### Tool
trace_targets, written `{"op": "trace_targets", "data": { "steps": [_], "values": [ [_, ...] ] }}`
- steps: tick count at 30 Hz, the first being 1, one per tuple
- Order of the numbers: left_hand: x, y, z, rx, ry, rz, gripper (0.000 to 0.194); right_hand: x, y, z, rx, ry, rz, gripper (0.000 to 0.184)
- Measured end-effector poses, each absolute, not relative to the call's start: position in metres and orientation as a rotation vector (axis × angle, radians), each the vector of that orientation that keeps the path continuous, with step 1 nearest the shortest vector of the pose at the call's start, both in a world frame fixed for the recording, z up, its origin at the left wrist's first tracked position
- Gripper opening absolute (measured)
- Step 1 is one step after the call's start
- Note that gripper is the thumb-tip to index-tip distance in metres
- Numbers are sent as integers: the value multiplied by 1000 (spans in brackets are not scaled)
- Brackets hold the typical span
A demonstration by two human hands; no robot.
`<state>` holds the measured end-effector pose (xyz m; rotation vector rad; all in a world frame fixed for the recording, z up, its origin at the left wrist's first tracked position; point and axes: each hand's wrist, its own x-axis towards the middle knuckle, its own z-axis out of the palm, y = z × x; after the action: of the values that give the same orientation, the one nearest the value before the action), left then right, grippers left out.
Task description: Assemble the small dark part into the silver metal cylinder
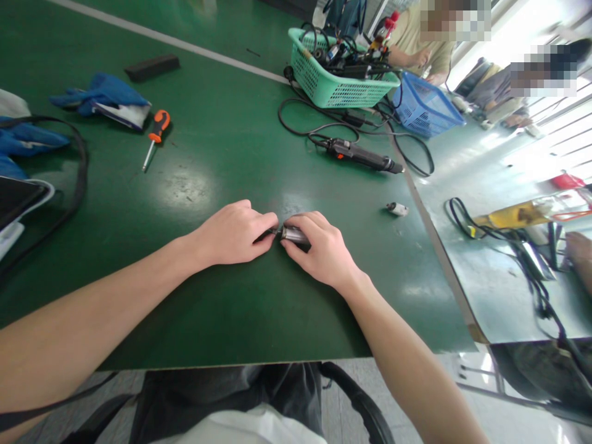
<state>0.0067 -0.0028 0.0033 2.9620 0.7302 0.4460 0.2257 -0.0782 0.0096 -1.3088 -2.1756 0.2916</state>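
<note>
white shirt (245, 427), right hand (326, 243) gripping metallic cylinder (294, 234), left hand (234, 235) pinching dark piece (266, 234), details unclear

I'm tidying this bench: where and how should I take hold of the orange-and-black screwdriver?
Grip the screwdriver by its thick handle, probably from above and the right: the blue glove lies close on the left, and the slim metal shaft points toward the near side.

A smooth green tabletop (222, 314) carries a dark rectangular block (152, 67), a blue-and-white glove (111, 95), an orange-and-black-handled screwdriver (160, 125), a pale-green perforated plastic basket (346, 91), a black stick-shaped corded power driver (363, 156) and a small silvery piece (397, 209).
</note>
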Motion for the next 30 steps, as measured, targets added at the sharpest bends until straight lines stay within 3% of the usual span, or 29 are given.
{"op": "trace_targets", "data": {
  "steps": [30],
  "values": [
    [6,-1,1,2946,696,448,25,229,-78,9,-1279,-2181,304,19]
  ]
}}
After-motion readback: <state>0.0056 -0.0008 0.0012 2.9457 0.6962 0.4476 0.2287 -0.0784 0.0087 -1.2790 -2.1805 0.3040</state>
